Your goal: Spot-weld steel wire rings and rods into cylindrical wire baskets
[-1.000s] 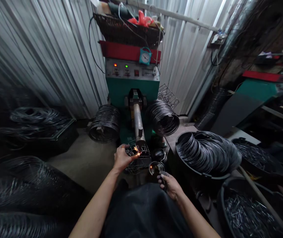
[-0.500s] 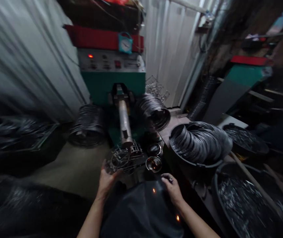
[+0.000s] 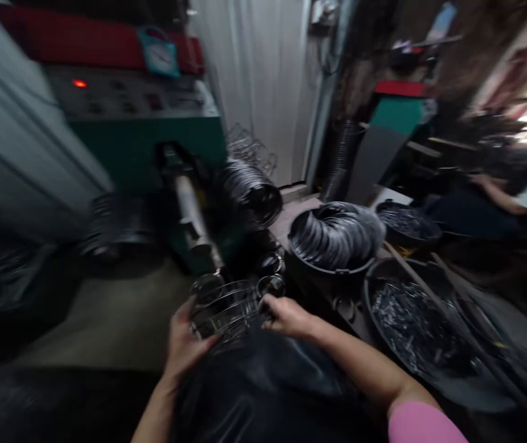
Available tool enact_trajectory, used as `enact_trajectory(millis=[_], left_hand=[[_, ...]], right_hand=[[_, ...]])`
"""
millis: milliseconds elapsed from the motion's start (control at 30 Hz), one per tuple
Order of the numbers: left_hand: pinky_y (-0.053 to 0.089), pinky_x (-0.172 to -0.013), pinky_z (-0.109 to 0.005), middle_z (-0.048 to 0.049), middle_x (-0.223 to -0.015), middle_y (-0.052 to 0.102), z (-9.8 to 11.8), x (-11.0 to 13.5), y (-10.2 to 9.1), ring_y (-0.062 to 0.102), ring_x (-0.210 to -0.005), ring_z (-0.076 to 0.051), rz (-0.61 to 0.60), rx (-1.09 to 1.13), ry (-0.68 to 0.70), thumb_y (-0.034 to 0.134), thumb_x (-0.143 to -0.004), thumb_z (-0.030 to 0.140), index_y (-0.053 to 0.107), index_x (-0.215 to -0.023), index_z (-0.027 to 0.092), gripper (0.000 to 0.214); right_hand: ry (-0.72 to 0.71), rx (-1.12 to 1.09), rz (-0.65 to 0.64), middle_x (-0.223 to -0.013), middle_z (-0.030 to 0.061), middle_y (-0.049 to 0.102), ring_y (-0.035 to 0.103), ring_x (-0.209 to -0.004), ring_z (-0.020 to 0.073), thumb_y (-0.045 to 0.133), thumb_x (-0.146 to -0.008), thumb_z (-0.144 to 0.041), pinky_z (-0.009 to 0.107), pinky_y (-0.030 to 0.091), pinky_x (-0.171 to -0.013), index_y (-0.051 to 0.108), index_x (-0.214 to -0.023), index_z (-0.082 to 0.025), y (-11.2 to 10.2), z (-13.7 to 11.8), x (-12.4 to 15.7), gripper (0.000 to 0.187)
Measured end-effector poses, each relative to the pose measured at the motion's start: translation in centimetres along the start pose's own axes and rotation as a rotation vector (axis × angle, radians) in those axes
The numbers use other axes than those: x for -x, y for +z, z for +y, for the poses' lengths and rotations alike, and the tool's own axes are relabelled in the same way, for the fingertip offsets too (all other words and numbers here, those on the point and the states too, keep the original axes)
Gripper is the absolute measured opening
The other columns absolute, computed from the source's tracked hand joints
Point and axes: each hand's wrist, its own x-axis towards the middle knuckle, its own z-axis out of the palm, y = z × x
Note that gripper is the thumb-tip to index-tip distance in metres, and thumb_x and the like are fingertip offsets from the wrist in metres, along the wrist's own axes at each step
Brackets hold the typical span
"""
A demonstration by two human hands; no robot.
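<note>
Wire basket [image 3: 226,307], which half a second ago sat under the machine's arm [image 3: 192,215] with only the left hand [image 3: 182,344] near it, is now gripped by both hands, and the view has swung to the right. It sits above the dark apron [image 3: 263,387], close to the tub [image 3: 332,271] of rings, with bare floor [image 3: 106,314] on its left. The right hand [image 3: 286,317] closes on its right rim, and the left one curls around its near-left side.

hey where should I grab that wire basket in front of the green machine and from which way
Probably by its top ring, one hand on each side, coming from the near side. The wire basket is an open cage of thin wires with rounded rims, so the ring gives fingers something to hook. The left hand and right hand already flank it this way; the picture is blurred, so finer detail is unclear.
</note>
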Motion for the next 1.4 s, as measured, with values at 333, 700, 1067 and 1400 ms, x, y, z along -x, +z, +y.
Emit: enact_trajectory(millis=[333,700,1067,1400], left_hand=[[0.034,-0.099,-0.049,-0.0158,-0.121,0.054,4.3,0.6,1.8,0.047,-0.115,-0.033,0.065,-0.510,0.382,0.068,-0.055,0.026,0.046,-0.119,0.015,0.068],[0.038,-0.099,-0.047,-0.0111,-0.124,0.051,2.6,-0.9,0.9,0.046,-0.118,-0.031,-0.019,-0.318,0.176,0.069,-0.052,0.023,0.055,-0.106,0.021,0.056],[0.040,-0.099,-0.047,-0.0133,-0.124,0.051,0.8,-2.8,0.8,0.047,-0.118,-0.032,-0.032,-0.264,0.210,0.070,-0.050,0.019,0.057,-0.103,0.018,0.055],[0.044,-0.093,-0.042,-0.0100,-0.117,0.055,0.3,-6.8,0.5,0.051,-0.111,-0.029,-0.091,-0.251,0.175,0.072,-0.051,0.024,0.056,-0.102,0.019,0.055]], right_hand=[[0.022,0.109,0.201,-0.086,0.0034,0.069,0.063,-0.078,0.0180,0.055,-0.075,-0.016,0.024,0.040,-0.065,0.057,-0.099,-0.021,1.2,-3.5,-3.7,0.024],[-0.454,0.009,0.011,-0.106,0.0080,0.063,0.061,-0.096,0.0190,0.059,-0.076,-0.014,0.028,0.048,-0.081,0.059,-0.111,-0.019,0.7,-1.5,-5.1,0.035],[-0.467,0.006,0.055,-0.096,0.0058,0.068,0.065,-0.088,0.0173,0.057,-0.074,-0.004,0.025,0.050,-0.076,0.066,-0.099,-0.019,2.5,-0.8,-7.7,0.031],[-0.428,0.028,0.112,-0.095,0.0052,0.068,0.065,-0.089,0.0165,0.055,-0.076,-0.004,0.024,0.048,-0.078,0.066,-0.096,-0.019,1.4,-1.8,-10.8,0.028]])
